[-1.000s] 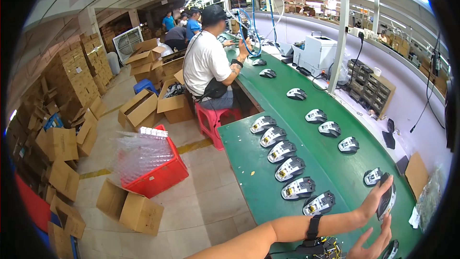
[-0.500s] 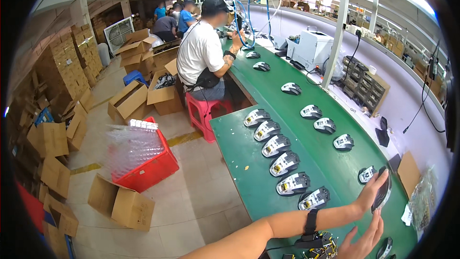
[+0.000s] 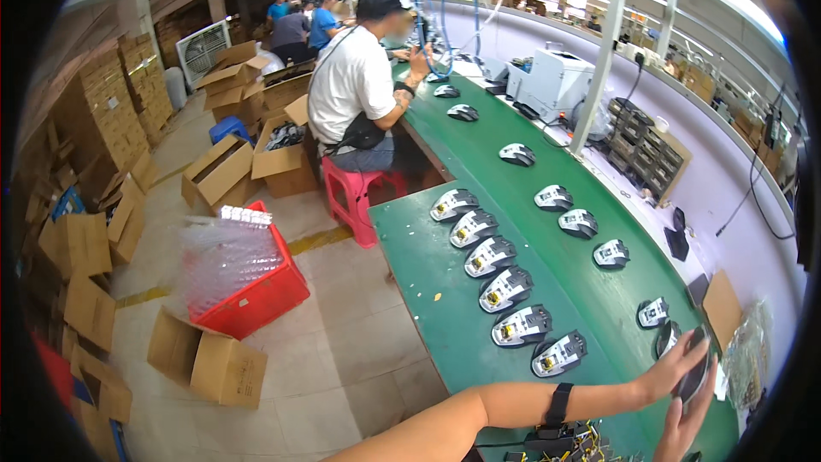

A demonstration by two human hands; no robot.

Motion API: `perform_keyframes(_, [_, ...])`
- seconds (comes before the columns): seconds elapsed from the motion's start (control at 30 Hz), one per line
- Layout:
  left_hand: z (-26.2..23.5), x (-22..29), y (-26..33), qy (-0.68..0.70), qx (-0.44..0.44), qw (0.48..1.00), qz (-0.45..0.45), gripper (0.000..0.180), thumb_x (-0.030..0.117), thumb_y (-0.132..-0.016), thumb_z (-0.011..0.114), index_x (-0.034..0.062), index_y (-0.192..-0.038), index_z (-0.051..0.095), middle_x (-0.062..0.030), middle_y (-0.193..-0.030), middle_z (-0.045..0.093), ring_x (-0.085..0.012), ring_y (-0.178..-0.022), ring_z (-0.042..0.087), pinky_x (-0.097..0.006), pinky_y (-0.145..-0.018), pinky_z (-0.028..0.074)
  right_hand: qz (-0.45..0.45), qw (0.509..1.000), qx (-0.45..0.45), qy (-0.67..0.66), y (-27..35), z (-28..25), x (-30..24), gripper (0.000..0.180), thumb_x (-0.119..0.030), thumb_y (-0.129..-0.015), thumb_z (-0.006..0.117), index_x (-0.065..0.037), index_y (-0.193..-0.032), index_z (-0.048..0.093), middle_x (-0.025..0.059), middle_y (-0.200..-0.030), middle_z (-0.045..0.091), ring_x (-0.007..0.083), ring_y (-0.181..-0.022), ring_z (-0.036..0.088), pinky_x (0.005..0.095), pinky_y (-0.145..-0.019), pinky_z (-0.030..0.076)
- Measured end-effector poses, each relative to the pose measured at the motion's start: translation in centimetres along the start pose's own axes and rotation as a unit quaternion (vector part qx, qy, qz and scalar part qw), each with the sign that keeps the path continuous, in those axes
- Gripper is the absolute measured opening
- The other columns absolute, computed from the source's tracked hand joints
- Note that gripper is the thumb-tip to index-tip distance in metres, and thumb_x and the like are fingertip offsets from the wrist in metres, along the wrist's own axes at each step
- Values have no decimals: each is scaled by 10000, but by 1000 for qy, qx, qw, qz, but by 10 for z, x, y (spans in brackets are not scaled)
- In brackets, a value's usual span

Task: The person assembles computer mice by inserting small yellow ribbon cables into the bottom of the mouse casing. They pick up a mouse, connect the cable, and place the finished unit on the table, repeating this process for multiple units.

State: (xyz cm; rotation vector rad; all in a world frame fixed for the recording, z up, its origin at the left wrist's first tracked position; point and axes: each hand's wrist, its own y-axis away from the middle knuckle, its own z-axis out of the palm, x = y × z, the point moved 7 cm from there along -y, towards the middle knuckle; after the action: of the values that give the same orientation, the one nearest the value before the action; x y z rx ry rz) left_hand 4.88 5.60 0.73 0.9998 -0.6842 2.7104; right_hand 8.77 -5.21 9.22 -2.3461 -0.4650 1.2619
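At four o'clock in view, a dark, smoothly curved computer mouse (image 3: 694, 378) is being gripped between the left hand (image 3: 666, 374) and right hand (image 3: 688, 419) above the green bench (image 3: 419, 261); at ten o'clock, six white-and-black mouse bodies (image 3: 506, 289) are being supported in a row.

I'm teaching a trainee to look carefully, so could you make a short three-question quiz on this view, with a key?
1. Count: how many computer mice form the left-hand row on the green workbench?

2. True or false: the red crate holds clear plastic packaging.

3. Choose: what is between the left hand and the right hand?
A) a screwdriver
B) a dark computer mouse
C) a cardboard box

Key: 1. Six. 2. True. 3. B.
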Motion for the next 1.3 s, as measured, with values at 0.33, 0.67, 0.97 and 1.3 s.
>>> perform_keyframes(0.33, [-41,74,-17,-241,-26,968,-64,567,286,-932,616,-5,-1379,424,-122,-1293,534,-192,-1140,562,-341,-913,487,147,937,9,315,14,-106,261,731,-287,-843,704,-27,-1444,378,224,-1185,626,338,-1041,643,410,-881,505])
perform_keyframes(0.67, [-51,117,-9,-208,25,976,-54,406,262,-953,556,33,-1283,498,-130,-1283,556,-231,-1146,571,-360,-920,472,250,819,-118,503,-49,-50,296,724,-489,-804,686,41,-1266,517,286,-1196,596,431,-1071,598,499,-918,494])
perform_keyframes(0.97, [-62,104,-23,-257,25,965,-45,398,273,-952,555,29,-1263,512,-139,-1229,613,-244,-1119,599,-361,-913,469,244,914,-32,321,-90,29,311,556,-402,-828,684,-177,-1321,562,187,-1137,677,367,-1031,650,458,-899,513])
perform_keyframes(1.3, [-29,21,-10,-37,-11,985,-168,414,412,-963,542,55,-1170,578,-75,-1035,687,-218,-924,684,-369,-767,589,-24,980,1,195,-52,4,54,537,-296,-785,774,-63,-1228,578,177,-1093,678,304,-899,668,378,-782,527])
